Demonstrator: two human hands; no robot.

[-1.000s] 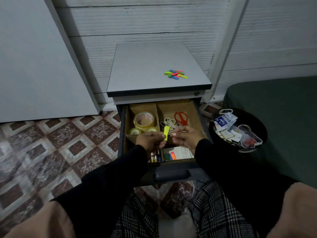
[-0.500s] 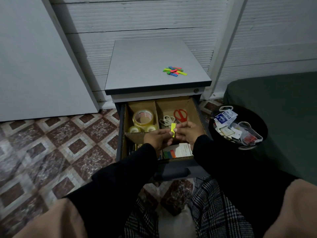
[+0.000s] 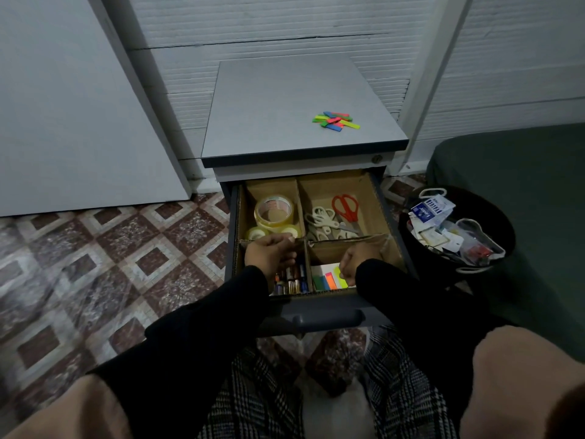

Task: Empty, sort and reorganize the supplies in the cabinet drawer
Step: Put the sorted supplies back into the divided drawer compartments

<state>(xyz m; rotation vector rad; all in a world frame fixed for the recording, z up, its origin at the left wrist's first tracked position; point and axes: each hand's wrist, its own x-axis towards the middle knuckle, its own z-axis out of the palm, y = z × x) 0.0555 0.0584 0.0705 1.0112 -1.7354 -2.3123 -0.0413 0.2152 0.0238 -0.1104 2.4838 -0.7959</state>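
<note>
The cabinet drawer (image 3: 326,315) is pulled out, with brown cardboard dividers (image 3: 376,201) splitting it into compartments. My left hand (image 3: 269,253) hovers over the batteries (image 3: 291,282) by the middle divider, fingers curled, with nothing visible in them. My right hand (image 3: 359,259) is low in the front right compartment, pinching a yellow sticky tab (image 3: 338,275) against the pad of coloured flags (image 3: 326,280). Clear tape rolls (image 3: 273,211) fill the back left compartment. Red scissors (image 3: 345,206) and white scissors (image 3: 323,219) lie in the back right one.
A small pile of coloured sticky tabs (image 3: 335,120) lies on the grey cabinet top (image 3: 269,115). A black bin (image 3: 497,223) full of paper and packaging stands right of the drawer, beside a green cushion (image 3: 522,172). Patterned floor tiles (image 3: 110,255) spread to the left.
Both hands held the yellow tab together above the drawer; they have since parted. My right hand has carried the tab down to the flag pad, and my left hand stays over the batteries.
</note>
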